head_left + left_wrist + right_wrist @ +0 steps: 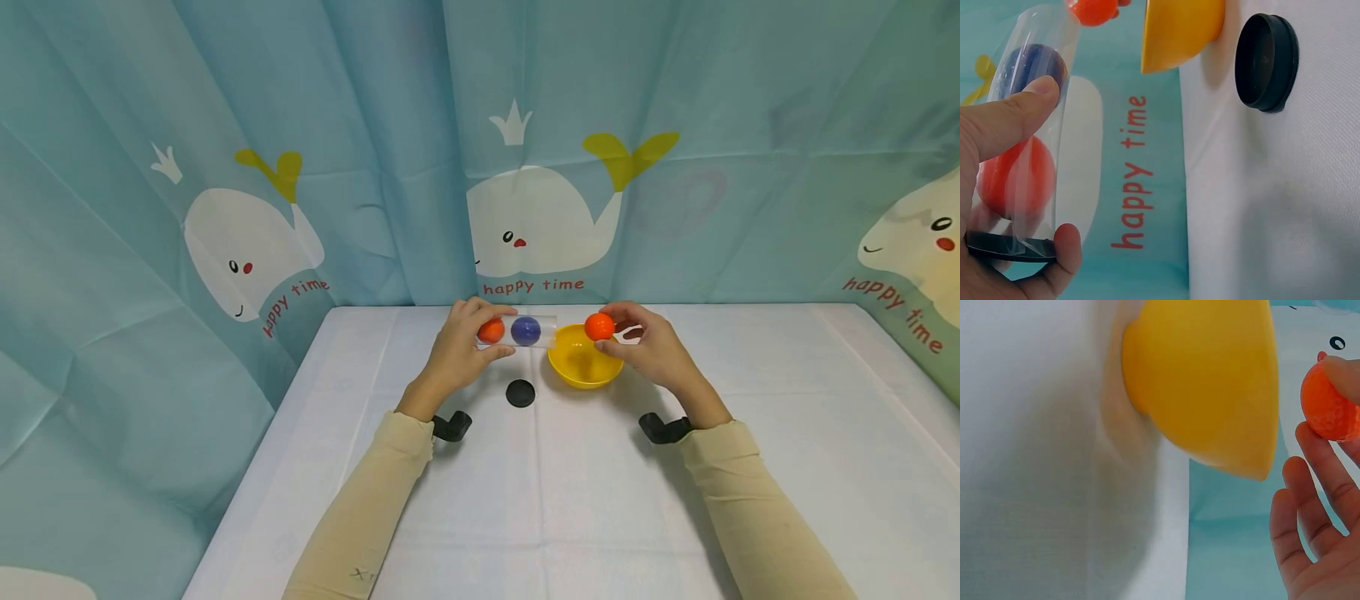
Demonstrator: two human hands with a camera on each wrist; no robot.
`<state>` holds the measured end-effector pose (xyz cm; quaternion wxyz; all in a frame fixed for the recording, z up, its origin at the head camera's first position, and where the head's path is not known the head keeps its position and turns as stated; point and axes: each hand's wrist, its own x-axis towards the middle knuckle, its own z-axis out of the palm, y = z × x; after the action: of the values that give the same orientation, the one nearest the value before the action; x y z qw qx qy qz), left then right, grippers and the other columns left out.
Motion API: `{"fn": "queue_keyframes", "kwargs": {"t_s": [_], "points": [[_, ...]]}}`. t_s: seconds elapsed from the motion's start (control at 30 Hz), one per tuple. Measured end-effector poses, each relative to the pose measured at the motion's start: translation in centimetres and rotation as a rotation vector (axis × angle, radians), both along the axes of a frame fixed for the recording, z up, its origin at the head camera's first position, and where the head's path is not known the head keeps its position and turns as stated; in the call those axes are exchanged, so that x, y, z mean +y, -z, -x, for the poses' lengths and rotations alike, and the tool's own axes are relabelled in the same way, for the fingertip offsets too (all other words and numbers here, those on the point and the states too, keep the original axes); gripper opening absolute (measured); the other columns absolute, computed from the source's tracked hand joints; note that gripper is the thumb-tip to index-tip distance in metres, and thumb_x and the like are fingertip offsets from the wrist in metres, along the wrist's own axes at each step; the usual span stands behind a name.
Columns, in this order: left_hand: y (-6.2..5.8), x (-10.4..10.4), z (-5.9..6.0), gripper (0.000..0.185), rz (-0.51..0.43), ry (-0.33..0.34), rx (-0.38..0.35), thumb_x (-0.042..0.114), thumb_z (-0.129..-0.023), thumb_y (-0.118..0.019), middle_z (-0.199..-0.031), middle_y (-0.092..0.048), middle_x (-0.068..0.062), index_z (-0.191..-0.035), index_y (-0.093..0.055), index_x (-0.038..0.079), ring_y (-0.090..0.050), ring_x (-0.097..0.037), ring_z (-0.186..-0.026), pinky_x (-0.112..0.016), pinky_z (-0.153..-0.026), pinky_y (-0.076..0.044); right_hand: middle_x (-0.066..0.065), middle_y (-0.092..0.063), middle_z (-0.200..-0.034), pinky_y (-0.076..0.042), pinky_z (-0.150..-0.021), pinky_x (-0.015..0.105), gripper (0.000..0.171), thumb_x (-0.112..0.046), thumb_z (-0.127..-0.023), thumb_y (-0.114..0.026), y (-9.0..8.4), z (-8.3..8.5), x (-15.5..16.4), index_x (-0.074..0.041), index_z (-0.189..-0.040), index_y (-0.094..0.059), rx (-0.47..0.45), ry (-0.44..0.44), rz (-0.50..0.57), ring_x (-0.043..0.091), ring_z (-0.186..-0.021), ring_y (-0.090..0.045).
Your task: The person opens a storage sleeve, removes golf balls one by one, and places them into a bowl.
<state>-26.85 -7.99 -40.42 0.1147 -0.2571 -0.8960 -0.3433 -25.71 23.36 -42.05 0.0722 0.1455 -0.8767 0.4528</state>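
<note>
- Whale-print curtain (405,167) behind our white tabletop (585,500).
- Left hand (459,346) grips our clear tube (508,332), two balls (526,332) inside; right hand (648,343) pinches an orange ball (599,327) near the yellow bowl (585,381).
- We'd tip the tube's mouth up so nothing rolls out.

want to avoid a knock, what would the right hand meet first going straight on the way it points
Likely the clear tube in the left hand: in the head view it lies straight ahead of the orange ball the right hand pinches. Depth is unclear, so the line could miss it.
</note>
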Motion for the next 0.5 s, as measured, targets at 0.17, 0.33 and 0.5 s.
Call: {"fn": "queue_keyframes", "kwargs": {"t_s": [0.17, 0.33, 0.5], "points": [[0.03, -0.07, 0.12, 0.051, -0.016, 0.009, -0.004, 0.025, -0.082, -0.087, -0.119, -0.063, -0.004, -0.13, -0.068, 0.024, -0.048, -0.023, -0.114, -0.04, -0.095, -0.05, 0.018, -0.066, -0.123, -0.047, -0.098, 0.048, 0.044, -0.015, -0.09, -0.079, 0.01, 0.0, 0.24, -0.003, -0.129, -0.061, -0.032, 0.004, -0.001, 0.033, -0.113, -0.057], [0.0, -0.04, 0.12, 0.051, -0.022, 0.017, -0.006, 0.025, -0.082, -0.087, -0.119, -0.062, -0.002, -0.13, -0.068, 0.024, -0.048, -0.023, -0.112, -0.038, -0.093, -0.049, 0.018, -0.064, -0.126, -0.044, -0.1, 0.049, 0.044, -0.014, -0.09, -0.078, 0.38, 0.14, 0.42, -0.003, -0.129, -0.061, -0.06, -0.002, -0.005, 0.035, -0.118, -0.053], [0.05, -0.06, 0.15, 0.051, -0.033, 0.014, -0.004, 0.022, -0.082, -0.087, -0.118, -0.062, -0.001, -0.129, -0.069, 0.022, -0.048, -0.023, -0.113, -0.039, -0.092, -0.049, 0.02, -0.061, -0.13, -0.044, -0.1, 0.05, 0.044, -0.012, -0.09, -0.078, 0.98, 0.44, 0.6, -0.001, -0.128, -0.062, -0.069, -0.013, -0.005, 0.037, -0.119, -0.051]]}}
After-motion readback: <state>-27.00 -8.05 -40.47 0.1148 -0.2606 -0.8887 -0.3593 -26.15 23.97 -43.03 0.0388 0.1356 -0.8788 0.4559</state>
